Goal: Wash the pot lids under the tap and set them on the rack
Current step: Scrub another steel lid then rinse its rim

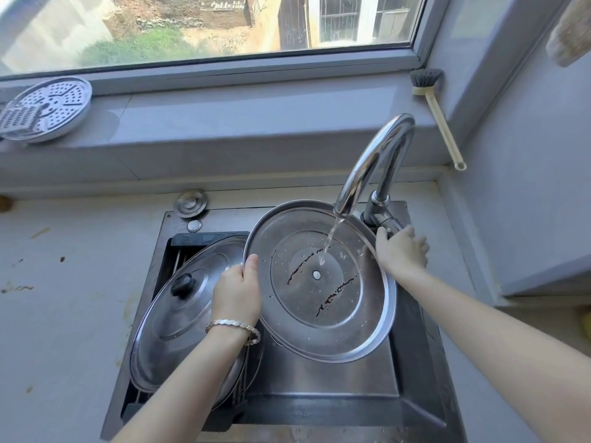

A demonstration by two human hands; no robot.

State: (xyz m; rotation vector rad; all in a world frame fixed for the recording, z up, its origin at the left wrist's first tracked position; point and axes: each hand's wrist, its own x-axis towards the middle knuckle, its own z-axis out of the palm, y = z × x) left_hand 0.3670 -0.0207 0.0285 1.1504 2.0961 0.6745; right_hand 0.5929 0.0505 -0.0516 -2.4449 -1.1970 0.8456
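Observation:
My left hand (pixel 236 294) grips the left rim of a large steel pot lid (pixel 348 318), held tilted over the sink with its underside facing me. Dark streaks mark the inside. A thin stream of water from the tap (pixel 367 167) lands near the lid's centre. My right hand (pixel 401 251) is closed on the tap lever behind the lid's right edge. A second steel lid with a black knob (pixel 179 311) lies on the rack (pixel 179 251) over the sink's left side, partly under my left arm.
The steel sink (pixel 335 375) is set in a pale counter (pixel 64 298) with stains. On the window sill sit a perforated steamer plate (pixel 48 107) at left and a dish brush (pixel 438 113) at right. A small round steel cap (pixel 190 203) lies behind the sink.

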